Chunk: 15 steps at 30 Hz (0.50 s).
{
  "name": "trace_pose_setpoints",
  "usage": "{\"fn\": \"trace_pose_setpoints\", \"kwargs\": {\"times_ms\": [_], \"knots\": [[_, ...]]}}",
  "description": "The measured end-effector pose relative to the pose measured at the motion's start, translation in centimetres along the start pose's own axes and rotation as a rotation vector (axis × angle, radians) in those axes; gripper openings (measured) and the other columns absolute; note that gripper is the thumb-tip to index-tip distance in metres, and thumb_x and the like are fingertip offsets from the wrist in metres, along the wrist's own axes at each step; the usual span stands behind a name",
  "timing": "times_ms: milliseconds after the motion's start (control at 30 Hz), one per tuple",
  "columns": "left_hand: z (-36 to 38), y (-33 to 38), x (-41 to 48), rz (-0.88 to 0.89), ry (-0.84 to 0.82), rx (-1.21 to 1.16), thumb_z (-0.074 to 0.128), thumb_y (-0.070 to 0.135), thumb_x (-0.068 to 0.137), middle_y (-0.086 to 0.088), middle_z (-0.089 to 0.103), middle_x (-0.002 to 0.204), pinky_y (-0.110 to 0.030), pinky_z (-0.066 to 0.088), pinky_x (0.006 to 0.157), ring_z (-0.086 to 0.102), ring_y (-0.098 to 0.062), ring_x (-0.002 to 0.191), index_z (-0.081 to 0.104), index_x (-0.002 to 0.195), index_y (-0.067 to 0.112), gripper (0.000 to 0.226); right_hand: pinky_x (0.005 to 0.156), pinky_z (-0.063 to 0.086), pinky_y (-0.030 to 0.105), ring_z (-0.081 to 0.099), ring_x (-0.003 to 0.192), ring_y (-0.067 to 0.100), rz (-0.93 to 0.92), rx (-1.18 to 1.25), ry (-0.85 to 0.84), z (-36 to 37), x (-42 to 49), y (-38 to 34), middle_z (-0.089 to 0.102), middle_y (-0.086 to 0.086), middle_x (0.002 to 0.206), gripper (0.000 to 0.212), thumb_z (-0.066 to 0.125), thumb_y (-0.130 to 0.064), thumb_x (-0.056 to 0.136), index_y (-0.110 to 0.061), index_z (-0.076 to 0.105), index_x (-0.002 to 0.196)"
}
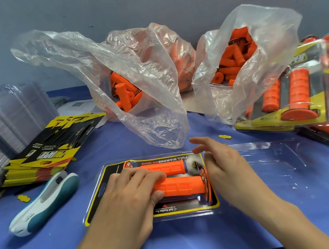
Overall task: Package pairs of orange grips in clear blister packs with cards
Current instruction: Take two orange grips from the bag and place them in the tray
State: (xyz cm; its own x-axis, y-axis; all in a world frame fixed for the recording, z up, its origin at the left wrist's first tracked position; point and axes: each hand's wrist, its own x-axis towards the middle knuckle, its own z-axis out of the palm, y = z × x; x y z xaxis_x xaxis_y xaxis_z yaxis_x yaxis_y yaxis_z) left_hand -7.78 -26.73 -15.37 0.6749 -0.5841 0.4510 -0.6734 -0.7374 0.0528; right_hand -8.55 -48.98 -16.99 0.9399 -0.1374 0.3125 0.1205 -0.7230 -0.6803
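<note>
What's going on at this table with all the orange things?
A person is packing orange grips. The left hand holds the near grip, which lies beside the far grip on a printed card in a clear blister pack whose other half lies open to the right. The right hand hovers open over the pack's right end. Bags of loose grips sit behind, finished packs on the right, and spare cards and a stapler on the left.

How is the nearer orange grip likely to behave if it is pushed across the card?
The nearer orange grip is round, so it would probably roll, though its wider flange may make it curve. Its ribbed surface looks rubbery, so likely not slippery under the left hand.
</note>
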Motion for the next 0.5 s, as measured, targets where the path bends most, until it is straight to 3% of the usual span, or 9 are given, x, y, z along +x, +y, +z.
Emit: {"fn": "trace_pose_setpoints", "kwargs": {"times_ms": [500], "knots": [[0.43,-0.87,-0.87,0.069,-0.025,-0.033,0.051,0.043,0.090,0.017,0.066,0.107,-0.029,0.038,0.084,0.058,-0.011,0.098,0.068,0.110,0.027,0.031,0.101,0.036,0.037,0.048,0.109,0.019,-0.040,-0.194,-0.043,-0.32,-0.48,-0.37,0.064,-0.009,0.113,0.041,0.043,-0.007,0.094,-0.030,0.059,0.124]]}}
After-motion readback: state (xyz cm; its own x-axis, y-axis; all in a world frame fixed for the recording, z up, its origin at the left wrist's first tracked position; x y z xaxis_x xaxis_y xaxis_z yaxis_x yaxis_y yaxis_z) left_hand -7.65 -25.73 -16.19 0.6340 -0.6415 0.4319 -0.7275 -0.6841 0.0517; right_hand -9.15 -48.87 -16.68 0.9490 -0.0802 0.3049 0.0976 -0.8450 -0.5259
